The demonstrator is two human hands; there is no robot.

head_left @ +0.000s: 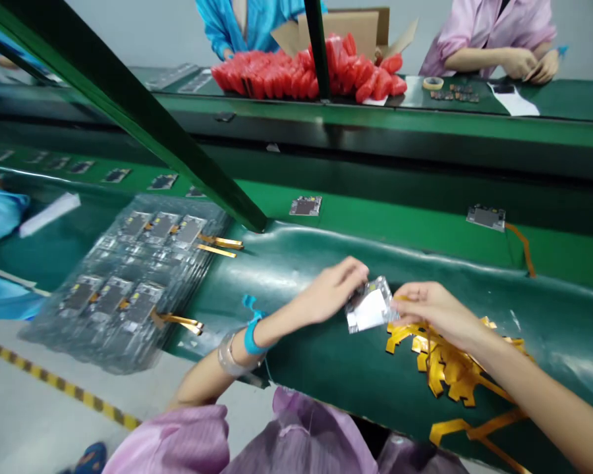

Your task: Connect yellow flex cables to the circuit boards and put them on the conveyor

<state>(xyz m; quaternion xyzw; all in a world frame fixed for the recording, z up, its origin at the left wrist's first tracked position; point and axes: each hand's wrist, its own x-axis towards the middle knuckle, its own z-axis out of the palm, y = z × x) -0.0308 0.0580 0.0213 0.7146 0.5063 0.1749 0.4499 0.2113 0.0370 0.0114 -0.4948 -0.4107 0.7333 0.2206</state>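
Above the green mat, a small circuit board with a shiny plate is held between my two hands. My left hand pinches its upper left edge, the fingertips partly behind the board. On the other side, my right hand has thumb and fingers together at the board's right edge; an orange bit shows at the fingertips, perhaps a flex cable end. Beneath my right hand lies a pile of orange flex cables, with more loose strips closer to me. A blue wrist strap is on my left wrist.
At left, stacked clear plastic trays hold boards with orange cables sticking out. A green belt beyond the mat carries spaced boards. A green post slants across. Opposite, people work near red bundles and a cardboard box.
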